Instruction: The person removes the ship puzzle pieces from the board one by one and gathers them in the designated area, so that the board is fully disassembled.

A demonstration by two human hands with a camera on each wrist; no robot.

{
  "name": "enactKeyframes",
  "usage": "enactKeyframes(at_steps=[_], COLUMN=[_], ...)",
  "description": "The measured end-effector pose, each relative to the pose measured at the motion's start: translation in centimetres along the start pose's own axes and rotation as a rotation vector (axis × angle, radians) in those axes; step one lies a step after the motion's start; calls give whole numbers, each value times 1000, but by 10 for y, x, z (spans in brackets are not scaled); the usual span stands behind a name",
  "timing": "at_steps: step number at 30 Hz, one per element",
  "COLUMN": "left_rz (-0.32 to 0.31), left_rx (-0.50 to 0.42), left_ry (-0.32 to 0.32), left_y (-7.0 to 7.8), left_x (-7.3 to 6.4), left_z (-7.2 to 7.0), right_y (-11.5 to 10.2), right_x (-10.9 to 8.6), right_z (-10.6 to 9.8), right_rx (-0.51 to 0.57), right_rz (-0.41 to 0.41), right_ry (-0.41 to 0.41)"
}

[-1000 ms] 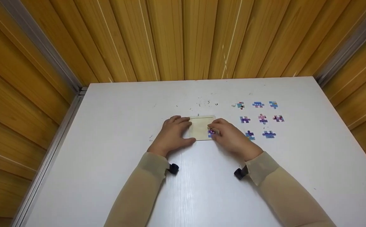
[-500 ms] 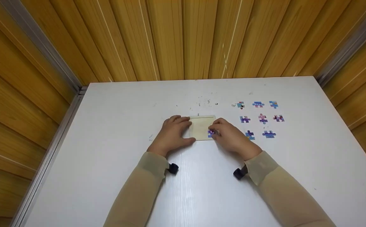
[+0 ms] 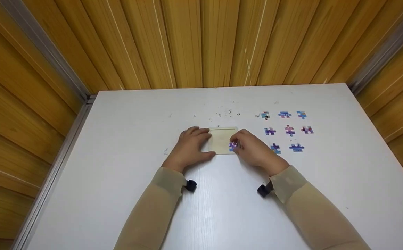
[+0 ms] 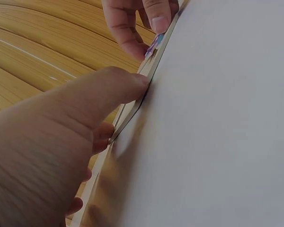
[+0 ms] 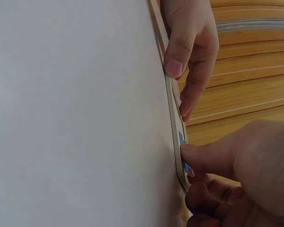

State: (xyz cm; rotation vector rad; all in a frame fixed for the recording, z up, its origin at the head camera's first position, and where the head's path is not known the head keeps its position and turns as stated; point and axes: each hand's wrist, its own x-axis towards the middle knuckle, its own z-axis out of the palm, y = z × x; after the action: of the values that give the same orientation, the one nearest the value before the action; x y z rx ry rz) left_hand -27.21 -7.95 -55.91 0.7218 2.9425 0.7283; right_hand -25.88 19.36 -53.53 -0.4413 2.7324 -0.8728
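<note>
A small square pale wooden puzzle tray [image 3: 219, 139] lies flat in front of the person. The left hand [image 3: 191, 147] holds it at the left side, its thumb on the near rim and its other fingers along the left edge. At the tray's lower right corner, the right hand [image 3: 253, 149] pinches a purple and blue jigsaw piece [image 3: 232, 146] between thumb and index finger. That piece [image 5: 187, 166] sits inside the rim in the right wrist view, partly covered by the thumb. The tray's right edge is mostly hidden behind the right hand.
Several loose jigsaw pieces lie in rough rows right of the tray, among them a pink one [image 3: 289, 130] and a purple one [image 3: 296, 147]. Small dark marks speckle the white table [image 3: 135, 121] beyond the tray. A wood-panelled wall [image 3: 187, 45] rises behind.
The piece under the right fingers has shifted and turned slightly within the tray corner, with small finger movements. The left hand and the tray have stayed in place.
</note>
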Motion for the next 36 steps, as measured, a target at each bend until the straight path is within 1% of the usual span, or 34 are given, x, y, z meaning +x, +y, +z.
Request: enactKeyframes(at_steps=[5,11,15,25,36], left_rz=[-3,-18,-25,-11,-13], left_rx=[8,6,4,18,27], left_ry=[-1,-4,-8,-10,-12], left_y=[0,0,1,0,-1], left_x=[0,0,0,0,1], left_z=[1,1,1,1,2], right_y=[-2,-1,-1,0,1], right_x=[-2,-3,-4,-3,-3], right_z=[-1,-1,-1,-1,-3], right_rx=[2,-29,-38,-37,-30], right_rz=[3,-42,-58,-75,-86], right_ry=[-3,10,14,14,-5])
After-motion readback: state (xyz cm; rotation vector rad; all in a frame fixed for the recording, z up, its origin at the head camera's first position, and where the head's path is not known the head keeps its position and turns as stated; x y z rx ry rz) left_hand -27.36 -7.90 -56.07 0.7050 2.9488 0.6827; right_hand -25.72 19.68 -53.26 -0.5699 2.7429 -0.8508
